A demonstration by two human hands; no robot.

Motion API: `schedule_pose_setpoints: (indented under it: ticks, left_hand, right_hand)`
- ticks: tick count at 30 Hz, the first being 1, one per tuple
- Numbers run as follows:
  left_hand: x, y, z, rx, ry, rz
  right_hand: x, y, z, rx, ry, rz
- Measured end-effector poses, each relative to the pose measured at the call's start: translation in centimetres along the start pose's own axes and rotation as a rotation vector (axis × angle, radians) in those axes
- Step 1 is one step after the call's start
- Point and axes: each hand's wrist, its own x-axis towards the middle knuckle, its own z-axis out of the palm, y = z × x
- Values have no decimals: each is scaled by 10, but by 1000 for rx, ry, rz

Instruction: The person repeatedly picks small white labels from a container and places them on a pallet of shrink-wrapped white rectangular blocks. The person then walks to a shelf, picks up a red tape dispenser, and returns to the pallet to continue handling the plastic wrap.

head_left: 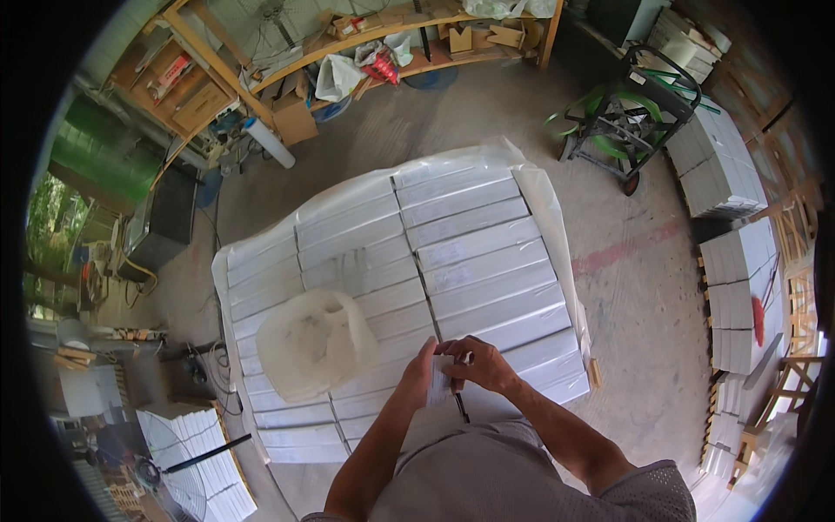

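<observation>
Close in front of my body, above the near edge of a wide stack of white boxes (491,268), my two hands come together. My left hand (419,376) is closed along one side of a small pale flat piece (441,381), perhaps paper labels; its exact kind cannot be made out. My right hand (480,365) pinches at the upper edge of the same piece with bent fingers. To the left of the hands, a cloudy, whitish plastic container or bag (315,348) stands on the boxes, open at the top, its contents unclear. Clear film (546,204) drapes over the stack's far and right edges.
A black hand cart with green strapping (639,109) stands at the far right. More stacks of white boxes (713,161) line the right side. Wooden shelves (348,56) with bags and cartons run along the back. A fan (170,461) is at the lower left.
</observation>
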Motion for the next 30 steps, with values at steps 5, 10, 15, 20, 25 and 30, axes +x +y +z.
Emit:
schedule_pose_setpoints:
  ticks: [5, 10, 15, 20, 25, 30]
  left_hand:
    - [-23, -12, -7, 46, -131, 50]
    - [-45, -24, 4, 29, -192, 61]
    - [-63, -40, 4, 22, -214, 47]
    - [-78, -53, 9, 61, -225, 106]
    - [-95, -68, 23, 116, -151, 243]
    - [-97, -82, 24, 21, -152, 207]
  right_hand:
    - [-19, -14, 10, 103, -61, 37]
    - [-36, 10, 20, 129, -23, 15]
    - [-63, -5, 20, 311, -74, 184]
    - [-83, 3, 26, 137, 14, 74]
    - [-100, 7, 36, -338, 215, -217]
    - [-109, 19, 38, -334, 360, -271]
